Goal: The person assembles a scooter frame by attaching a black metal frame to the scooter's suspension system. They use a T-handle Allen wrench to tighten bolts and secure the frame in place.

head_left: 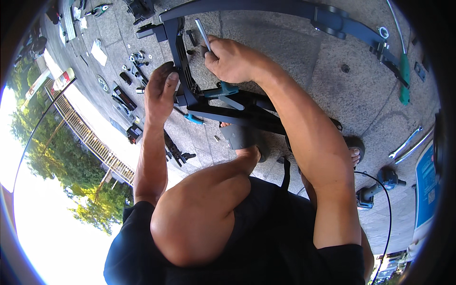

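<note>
A black metal frame (228,114) with several bars stands in front of me on the paving. My left hand (160,92) is closed at the left side of its upright part, thumb toward the bar, fingertips darkened and partly hidden. Above the lower bars, my right hand (231,59) is closed around a slim grey metal rod (202,33), whose free end points up and left. A teal-handled tool (227,89) rests among the frame's lower bars, just below my right hand. A black bolt (191,38) lies on the ground between the upright and the rod.
Small hardware (136,58) and black parts lie scattered on the left. A long black curved bar (256,8) arches across the far side. To the right are a green-handled screwdriver (404,78), wrenches (407,145), a power drill (380,186) and a blue box (426,187).
</note>
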### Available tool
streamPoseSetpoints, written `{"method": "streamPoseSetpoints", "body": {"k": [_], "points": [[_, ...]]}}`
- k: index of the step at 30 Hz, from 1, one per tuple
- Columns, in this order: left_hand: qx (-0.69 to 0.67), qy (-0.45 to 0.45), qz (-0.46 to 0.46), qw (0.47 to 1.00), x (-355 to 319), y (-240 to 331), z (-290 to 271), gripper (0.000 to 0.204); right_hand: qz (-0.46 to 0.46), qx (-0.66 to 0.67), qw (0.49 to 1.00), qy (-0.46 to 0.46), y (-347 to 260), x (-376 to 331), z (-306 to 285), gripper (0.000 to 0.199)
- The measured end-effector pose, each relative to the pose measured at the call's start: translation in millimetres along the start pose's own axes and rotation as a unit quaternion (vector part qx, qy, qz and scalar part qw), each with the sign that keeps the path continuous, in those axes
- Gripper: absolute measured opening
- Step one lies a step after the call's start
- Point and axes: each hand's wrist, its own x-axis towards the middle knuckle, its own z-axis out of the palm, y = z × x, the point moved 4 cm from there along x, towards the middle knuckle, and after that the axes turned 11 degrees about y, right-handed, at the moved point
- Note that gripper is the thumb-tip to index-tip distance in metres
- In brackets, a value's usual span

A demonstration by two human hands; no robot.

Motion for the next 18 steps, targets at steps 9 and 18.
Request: {"method": "streamPoseSetpoints", "body": {"k": [9,18], "points": [[0.009,-0.065,-0.071,0.995,8.1,-1.1,8.3,0.044,0.01,0.013,1.0,-0.001,3.8,0.2,0.7,0.019],[0.003,-0.168,-0.111,0.979,10.8,-1.5,16.3,0.055,-0.084,0.009,0.996,-0.03,-7.0,-35.8,-6.9,0.033]]}}
